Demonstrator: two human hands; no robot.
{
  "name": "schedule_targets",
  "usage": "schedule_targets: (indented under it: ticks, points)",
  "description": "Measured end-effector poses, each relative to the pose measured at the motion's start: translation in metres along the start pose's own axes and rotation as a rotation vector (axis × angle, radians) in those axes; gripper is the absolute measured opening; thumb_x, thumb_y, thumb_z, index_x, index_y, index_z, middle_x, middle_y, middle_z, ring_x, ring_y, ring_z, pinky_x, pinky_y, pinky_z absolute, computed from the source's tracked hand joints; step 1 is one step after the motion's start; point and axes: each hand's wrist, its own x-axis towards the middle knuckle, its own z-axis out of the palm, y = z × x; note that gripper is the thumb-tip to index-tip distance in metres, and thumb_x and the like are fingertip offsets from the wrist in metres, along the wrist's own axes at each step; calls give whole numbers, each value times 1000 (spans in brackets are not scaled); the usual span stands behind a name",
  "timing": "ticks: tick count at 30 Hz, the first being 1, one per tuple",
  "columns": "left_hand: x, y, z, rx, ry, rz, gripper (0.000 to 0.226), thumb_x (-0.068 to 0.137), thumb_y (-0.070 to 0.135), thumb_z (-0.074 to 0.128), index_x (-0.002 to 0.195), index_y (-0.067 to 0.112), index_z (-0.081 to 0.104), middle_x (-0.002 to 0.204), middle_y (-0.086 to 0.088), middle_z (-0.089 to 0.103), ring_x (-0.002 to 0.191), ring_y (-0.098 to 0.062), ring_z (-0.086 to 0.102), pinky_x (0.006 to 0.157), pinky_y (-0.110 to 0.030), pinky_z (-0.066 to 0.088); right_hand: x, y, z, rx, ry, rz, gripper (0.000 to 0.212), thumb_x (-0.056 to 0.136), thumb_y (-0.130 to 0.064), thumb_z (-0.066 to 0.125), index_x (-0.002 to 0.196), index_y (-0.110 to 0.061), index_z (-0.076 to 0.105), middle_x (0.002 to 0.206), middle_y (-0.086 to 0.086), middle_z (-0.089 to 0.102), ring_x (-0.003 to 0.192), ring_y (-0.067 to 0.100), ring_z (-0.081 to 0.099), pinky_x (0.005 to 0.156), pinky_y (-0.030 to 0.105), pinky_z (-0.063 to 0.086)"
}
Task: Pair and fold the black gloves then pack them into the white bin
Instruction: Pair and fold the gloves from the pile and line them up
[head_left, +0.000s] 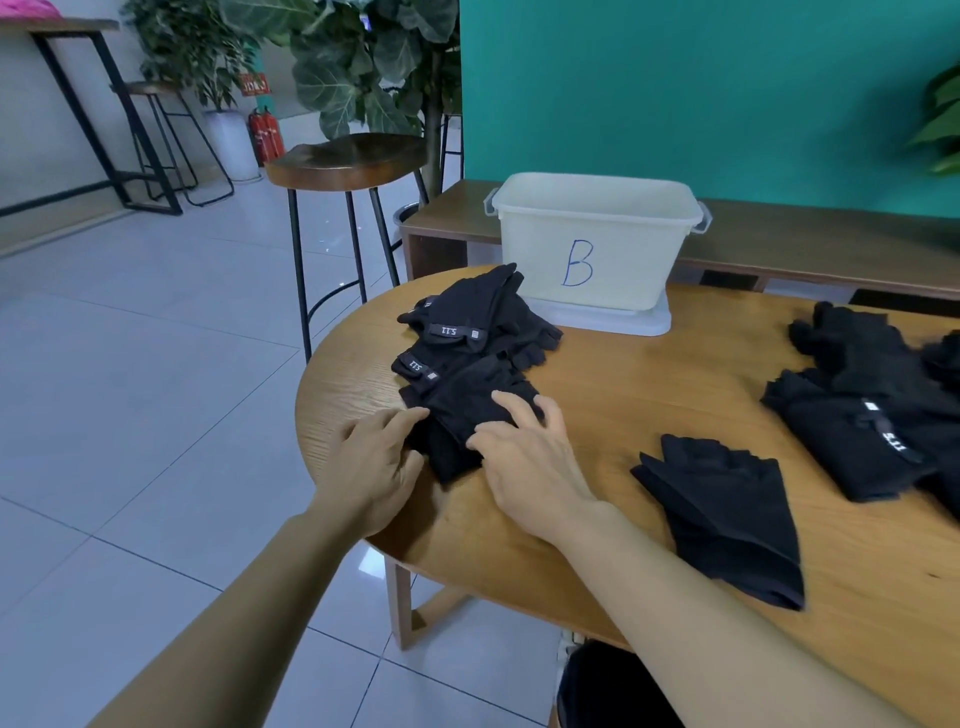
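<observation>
A folded pair of black gloves lies at the near end of a pile of folded black gloves on the left part of the wooden table. My left hand touches the folded pair's left edge with straight fingers. My right hand rests on its right side, fingers spread flat. A single black glove lies flat to the right of my right hand. More black gloves are heaped at the far right. The white bin, marked B, stands behind the pile on its lid.
A wooden bar stool stands left of the table's far end. A low wooden bench runs along the green wall behind the bin. Tiled floor lies to the left, beyond the table's rounded edge.
</observation>
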Motion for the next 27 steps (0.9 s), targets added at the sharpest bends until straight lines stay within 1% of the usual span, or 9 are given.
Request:
schedule_targets:
  ticks: [5,8,10,12,15,18,22,25,27]
  points:
    - [-19,22,5,12,36,121,54,79,37,43,131,31,57,106,12,58,101,-8,54,97,-30,22,-34,23,-13,53,100,93,37,84,1,53,111,-18,70,116,-3,69,145,23,26,112,44,5]
    - [-20,25,7,67,54,215,51,77,39,56,127,33,61,116,10,55,111,-11,49,95,-32,21,-50,24,-14,84,141,63,39,74,-6,60,110,-16,70,119,1,68,139,27,38,112,51,18]
    - [-16,29,5,115,19,253,46,81,39,62,127,36,62,127,9,53,121,-14,44,99,-36,23,-57,19,-16,80,116,33,35,77,-18,58,110,-17,69,118,-2,67,139,25,37,113,48,14]
    - [-11,33,4,131,21,253,37,87,33,67,123,35,66,131,9,54,126,-16,43,103,-37,22,-58,15,-17,62,52,59,29,88,-29,52,113,-19,65,120,-5,66,143,21,28,113,44,7]
    - [-5,39,4,104,79,237,24,92,31,61,113,32,72,124,12,60,122,-12,48,100,-31,19,-52,13,-16,57,17,105,31,98,-35,47,120,-19,62,123,-5,65,144,18,24,114,42,7]
    - [1,42,2,94,90,219,31,92,37,48,106,32,75,121,14,62,117,-8,49,97,-28,17,-44,13,-15,21,19,106,29,98,-34,47,115,-19,65,116,-3,68,142,19,27,113,40,10]
    - [10,52,-11,59,82,210,21,99,29,55,109,31,73,126,16,58,119,-6,50,98,-26,17,-36,18,-19,-42,22,115,37,92,-47,51,112,-19,65,107,-3,69,139,20,29,112,43,9]
    - [22,62,-21,-30,98,184,18,98,26,58,108,29,72,122,16,59,115,-3,50,100,-29,25,-29,19,-26,-95,56,107,35,92,-49,53,106,-20,66,99,-3,71,132,22,39,106,44,17]
    - [28,73,-35,-88,138,192,17,97,24,59,107,27,73,114,17,60,109,-3,53,103,-29,36,-21,24,-35,-74,176,140,25,94,-42,54,95,-22,69,92,-4,72,122,22,49,99,41,25]
